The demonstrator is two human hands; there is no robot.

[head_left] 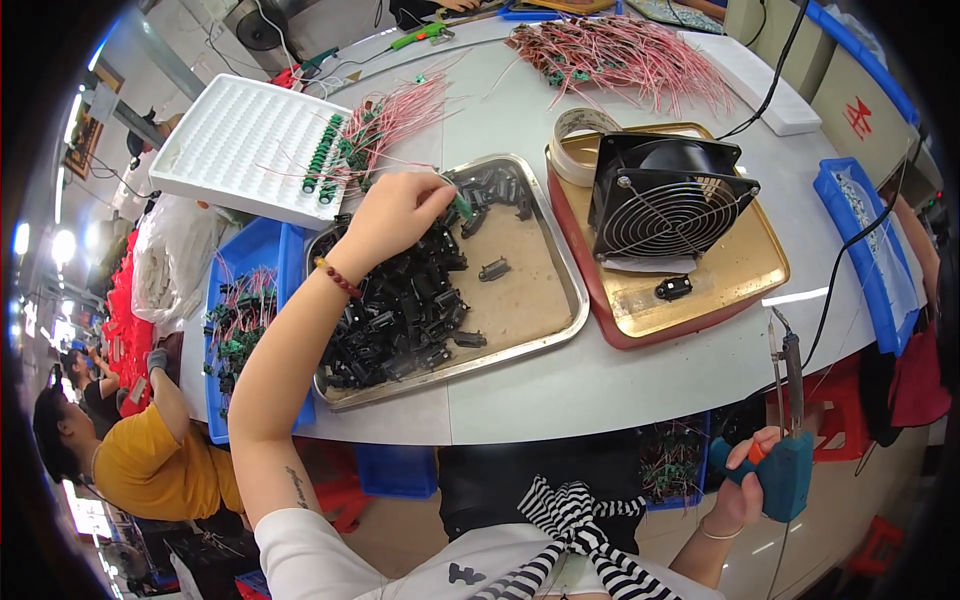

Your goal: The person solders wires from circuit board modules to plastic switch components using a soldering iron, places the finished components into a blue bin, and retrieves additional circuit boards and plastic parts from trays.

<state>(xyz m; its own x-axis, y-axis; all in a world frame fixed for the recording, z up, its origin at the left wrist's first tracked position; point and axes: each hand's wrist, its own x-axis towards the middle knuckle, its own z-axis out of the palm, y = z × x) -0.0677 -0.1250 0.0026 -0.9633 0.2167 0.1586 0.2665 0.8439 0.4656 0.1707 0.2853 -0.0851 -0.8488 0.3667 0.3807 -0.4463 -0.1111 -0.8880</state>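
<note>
My left hand (pixel 398 215) pinches a small green circuit board (pixel 462 207) over the far part of a metal tray (pixel 575 312). Black plastic housings (pixel 385 315) lie heaped in the tray's left half, and a single housing (pixel 494 269) sits apart on its bare bottom. At the lower right, below the table edge, my right hand (pixel 740 490) is wrapped round a teal soldering gun (pixel 788 475). Its metal tip points up, and an orange trigger shows by my fingers.
A black fan (pixel 668 200), a tape roll (pixel 582 145) and a black housing (pixel 674 288) rest on a gold tray (pixel 740 290). Green boards lie on a white foam tray (pixel 230 140). Pink-wired boards (pixel 620 60) are piled far off. A co-worker (pixel 150 450) sits left.
</note>
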